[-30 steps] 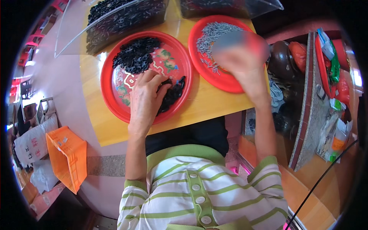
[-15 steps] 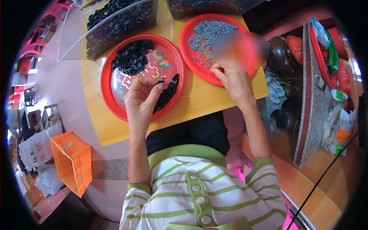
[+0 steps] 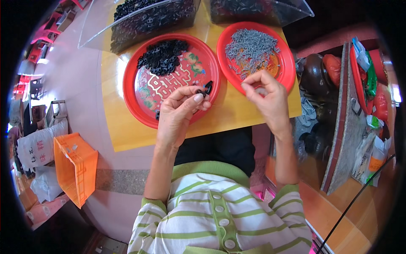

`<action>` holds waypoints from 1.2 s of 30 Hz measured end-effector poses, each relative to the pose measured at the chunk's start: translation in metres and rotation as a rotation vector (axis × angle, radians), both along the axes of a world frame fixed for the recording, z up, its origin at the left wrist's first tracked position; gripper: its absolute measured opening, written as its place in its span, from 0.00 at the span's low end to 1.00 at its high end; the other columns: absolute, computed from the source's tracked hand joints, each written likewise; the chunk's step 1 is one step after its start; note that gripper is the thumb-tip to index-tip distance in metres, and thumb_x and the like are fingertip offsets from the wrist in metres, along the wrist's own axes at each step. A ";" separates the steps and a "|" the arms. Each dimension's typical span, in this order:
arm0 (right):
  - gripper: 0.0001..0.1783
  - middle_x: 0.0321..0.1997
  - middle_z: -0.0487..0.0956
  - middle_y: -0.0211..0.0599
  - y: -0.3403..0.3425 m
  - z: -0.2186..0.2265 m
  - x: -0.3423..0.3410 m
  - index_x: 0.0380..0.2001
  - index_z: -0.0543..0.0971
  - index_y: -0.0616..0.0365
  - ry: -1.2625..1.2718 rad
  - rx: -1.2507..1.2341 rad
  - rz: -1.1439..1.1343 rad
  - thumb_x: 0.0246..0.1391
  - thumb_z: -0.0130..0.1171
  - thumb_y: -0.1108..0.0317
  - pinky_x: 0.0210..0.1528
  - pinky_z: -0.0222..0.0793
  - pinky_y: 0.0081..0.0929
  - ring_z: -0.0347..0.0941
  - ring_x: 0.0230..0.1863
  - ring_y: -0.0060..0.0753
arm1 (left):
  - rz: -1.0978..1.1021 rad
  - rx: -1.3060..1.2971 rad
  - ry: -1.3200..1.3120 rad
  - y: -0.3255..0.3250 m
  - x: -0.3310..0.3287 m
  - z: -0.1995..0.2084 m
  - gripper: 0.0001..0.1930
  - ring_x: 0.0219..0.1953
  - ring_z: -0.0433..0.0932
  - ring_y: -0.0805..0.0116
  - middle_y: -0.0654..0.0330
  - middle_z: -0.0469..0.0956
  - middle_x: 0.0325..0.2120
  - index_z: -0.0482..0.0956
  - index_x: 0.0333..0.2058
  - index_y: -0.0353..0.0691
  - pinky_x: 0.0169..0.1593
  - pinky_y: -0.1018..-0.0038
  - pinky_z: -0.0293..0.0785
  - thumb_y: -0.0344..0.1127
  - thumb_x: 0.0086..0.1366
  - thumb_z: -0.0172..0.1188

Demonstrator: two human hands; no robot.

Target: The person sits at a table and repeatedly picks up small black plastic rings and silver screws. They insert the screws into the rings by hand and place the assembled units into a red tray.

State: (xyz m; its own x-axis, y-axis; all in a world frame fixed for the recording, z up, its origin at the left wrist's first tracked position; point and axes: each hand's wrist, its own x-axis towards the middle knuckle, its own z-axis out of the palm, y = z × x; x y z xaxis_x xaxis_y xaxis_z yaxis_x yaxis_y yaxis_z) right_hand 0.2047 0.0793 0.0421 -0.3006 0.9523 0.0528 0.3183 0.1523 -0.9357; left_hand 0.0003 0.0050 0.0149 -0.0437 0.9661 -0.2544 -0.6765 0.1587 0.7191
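My left hand (image 3: 177,111) is over the near right part of a red patterned tray (image 3: 130,101), thumb and fingertips pinching a small black plastic piece (image 3: 202,92). Loose black plastic pieces (image 3: 160,58) are heaped at that tray's far side; other black pieces near its right rim are partly hidden behind my left hand. My right hand (image 3: 270,100) is at the near edge of a second red tray (image 3: 289,63), which holds many small grey screw-like pieces (image 3: 251,48). Its thumb and index finger are pinched together; whatever is between them is too small to make out.
Two clear bins of black pieces, one on the left (image 3: 156,23) and one on the right (image 3: 249,12), stand along the table's far side. An orange crate (image 3: 78,169) is on the floor at left. To the right are a dark jar (image 3: 311,70) and a stone-edged ledge (image 3: 341,122).
The view has shifted, so the trays appear farther right. My left hand has moved right and slightly nearer over its tray, toward my right hand. My right hand stays pinched by the grey pieces.
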 end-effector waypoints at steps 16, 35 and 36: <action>0.04 0.32 0.75 0.32 -0.013 0.010 -0.046 0.33 0.76 0.64 0.193 -0.050 0.204 0.51 0.57 0.78 0.37 0.70 0.19 0.73 0.34 0.21 | -0.004 0.029 0.194 -0.002 -0.001 0.003 0.09 0.33 0.76 0.77 0.60 0.79 0.32 0.77 0.39 0.30 0.42 0.80 0.73 0.28 0.62 0.57; 0.06 0.31 0.76 0.38 -0.019 -0.001 -0.058 0.31 0.75 0.63 0.006 0.293 0.182 0.47 0.58 0.79 0.31 0.71 0.27 0.76 0.31 0.33 | -0.044 -0.061 0.119 -0.001 -0.003 -0.001 0.09 0.32 0.76 0.79 0.62 0.79 0.30 0.77 0.39 0.33 0.38 0.84 0.72 0.32 0.63 0.56; 0.06 0.31 0.75 0.38 -0.019 -0.003 -0.059 0.31 0.75 0.63 0.021 0.302 0.178 0.47 0.58 0.79 0.31 0.71 0.27 0.76 0.31 0.34 | -0.043 -0.069 0.116 0.000 -0.002 -0.001 0.09 0.31 0.76 0.80 0.63 0.79 0.30 0.77 0.39 0.33 0.38 0.84 0.72 0.32 0.63 0.57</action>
State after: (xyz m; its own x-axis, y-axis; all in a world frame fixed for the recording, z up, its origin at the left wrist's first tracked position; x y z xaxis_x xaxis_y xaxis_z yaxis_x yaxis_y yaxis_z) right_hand 0.1459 0.0605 0.0392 -0.4560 0.8256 0.3325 0.2430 0.4749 -0.8458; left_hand -0.0013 0.0047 0.0138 -0.0352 0.9482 -0.3158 -0.5811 0.2377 0.7784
